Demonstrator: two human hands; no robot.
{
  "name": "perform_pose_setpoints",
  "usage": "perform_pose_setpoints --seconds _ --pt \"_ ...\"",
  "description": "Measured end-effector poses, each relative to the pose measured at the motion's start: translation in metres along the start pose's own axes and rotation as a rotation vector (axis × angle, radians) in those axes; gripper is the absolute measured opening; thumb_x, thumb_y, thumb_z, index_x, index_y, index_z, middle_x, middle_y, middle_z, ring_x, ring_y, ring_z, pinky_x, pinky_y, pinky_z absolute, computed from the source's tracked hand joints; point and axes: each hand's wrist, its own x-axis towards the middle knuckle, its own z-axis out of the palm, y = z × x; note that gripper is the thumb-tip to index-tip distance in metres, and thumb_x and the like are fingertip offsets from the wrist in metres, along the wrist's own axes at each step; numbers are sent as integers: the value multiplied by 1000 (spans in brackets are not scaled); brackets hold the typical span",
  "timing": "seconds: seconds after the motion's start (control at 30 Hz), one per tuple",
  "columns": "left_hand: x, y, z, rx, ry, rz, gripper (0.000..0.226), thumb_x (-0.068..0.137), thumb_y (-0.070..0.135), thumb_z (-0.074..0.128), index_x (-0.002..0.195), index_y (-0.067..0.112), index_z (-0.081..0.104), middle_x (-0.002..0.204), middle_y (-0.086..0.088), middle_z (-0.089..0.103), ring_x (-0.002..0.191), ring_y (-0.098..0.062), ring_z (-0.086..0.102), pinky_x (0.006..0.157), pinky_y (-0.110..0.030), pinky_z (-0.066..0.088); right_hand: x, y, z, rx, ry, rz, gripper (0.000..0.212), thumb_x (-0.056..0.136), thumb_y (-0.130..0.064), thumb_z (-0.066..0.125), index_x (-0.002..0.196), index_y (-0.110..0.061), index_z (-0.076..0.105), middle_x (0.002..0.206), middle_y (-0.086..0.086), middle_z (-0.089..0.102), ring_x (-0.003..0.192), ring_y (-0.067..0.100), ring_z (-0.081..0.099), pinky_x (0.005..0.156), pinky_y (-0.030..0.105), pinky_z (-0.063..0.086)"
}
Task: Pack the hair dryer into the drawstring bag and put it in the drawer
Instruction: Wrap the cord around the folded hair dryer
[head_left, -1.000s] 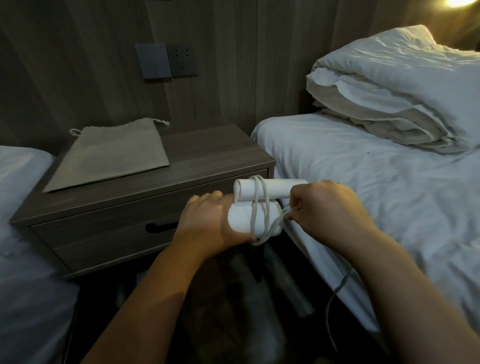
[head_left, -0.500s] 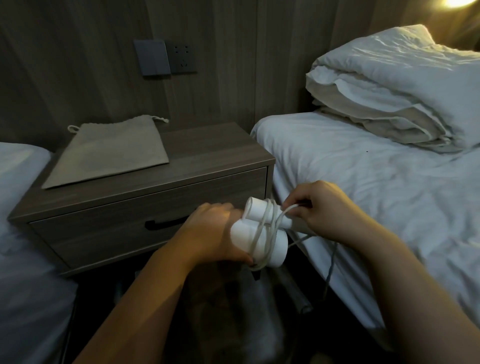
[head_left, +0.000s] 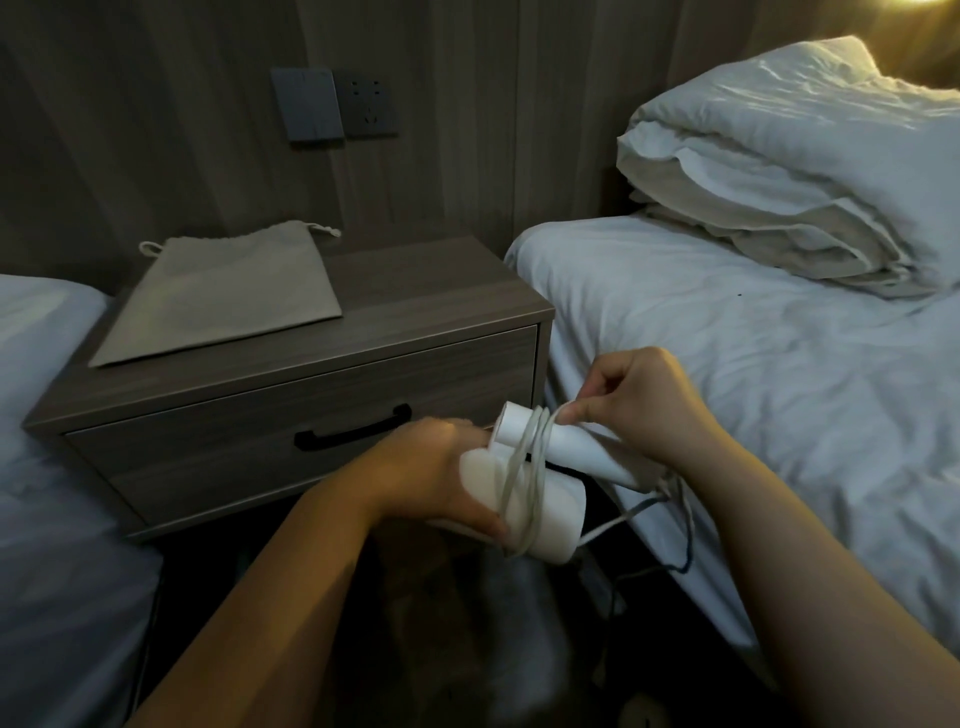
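A white folded hair dryer (head_left: 558, 512) is held low between the two beds, with its pale cord (head_left: 530, 467) looped around body and handle. My left hand (head_left: 441, 467) grips the dryer's body from the left. My right hand (head_left: 639, 405) pinches a strand of the cord just above the handle. More cord trails down toward the dark floor. The beige drawstring bag (head_left: 223, 296) lies flat on top of the nightstand, empty-looking, its strings at the back. The drawer (head_left: 249, 457) beneath it is shut, with a black handle (head_left: 353, 434).
The wooden nightstand (head_left: 426, 301) stands between a bed on the left (head_left: 47, 467) and a bed on the right (head_left: 753, 364) with a folded white duvet (head_left: 789, 171). A switch and socket (head_left: 332, 104) sit on the wall panel. Dark floor lies below my hands.
The dryer has tilted and dropped slightly. My right hand has risen from beside the handle to above it, pulling another turn of cord over the dryer.
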Motion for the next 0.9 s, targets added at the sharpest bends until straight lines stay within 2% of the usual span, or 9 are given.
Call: perform_pose_setpoints --seconds 0.07,0.23,0.37,0.5,0.57,0.67,0.73,0.83,0.9 --pt "-1 -3 0 -58 -35 14 55 53 51 82 102 35 62 98 17 56 94 -6 56 84 -33 51 2 3 -2 72 -80 -30 19 65 -12 82 55 -10 66 53 11 62 48 5 48 47 12 35" --pt "-4 -5 2 -266 -141 46 36 56 38 85 81 48 60 91 21 61 88 1 58 75 -21 48 7 20 -12 276 -336 -55 21 81 10 61 73 -8 71 46 -7 59 43 -1 49 49 9 38" --pt "-5 -7 3 -447 -173 111 45 50 46 78 94 42 65 103 13 66 100 -7 62 89 -32 52 11 30 -10 480 -427 38 22 82 7 58 72 -10 67 49 -5 66 46 -2 56 48 10 44" --pt "-3 -10 7 -633 -130 169 62 42 63 79 94 33 65 95 13 67 92 -4 62 84 -26 50 10 31 4 836 -418 134 14 56 -9 83 54 -13 70 49 -1 67 42 4 60 41 13 46" --pt "1 -12 11 -747 -76 154 76 37 73 76 93 23 66 91 7 67 86 -5 61 77 -22 49 5 29 16 1055 -459 83 31 37 -23 91 62 -15 75 59 0 71 53 8 67 49 18 52" --pt "6 -16 16 -908 -8 82 90 28 70 81 94 10 65 91 -6 67 86 -15 62 76 -26 49 7 31 31 969 -266 42 24 49 -11 84 72 -10 74 70 4 74 66 13 69 64 28 58" --pt "10 -18 18 -1014 42 36 94 24 67 83 95 9 65 88 -5 70 83 -14 65 75 -25 51 7 33 35 811 -155 87 35 51 -19 80 85 -11 70 77 6 72 72 15 67 73 32 59" --pt "12 -19 18 -1149 140 -16 91 24 64 85 94 9 66 81 1 74 76 -11 68 68 -21 54 3 29 37 819 -248 71 26 66 -2 64 90 -10 68 65 -2 71 60 10 63 54 20 52" --pt "12 -14 14 -1191 213 -54 76 39 55 85 95 7 67 87 -7 73 80 -17 68 73 -27 53 -1 22 37 840 -299 71 30 70 11 53 73 -13 70 55 -2 66 51 11 56 46 18 43"
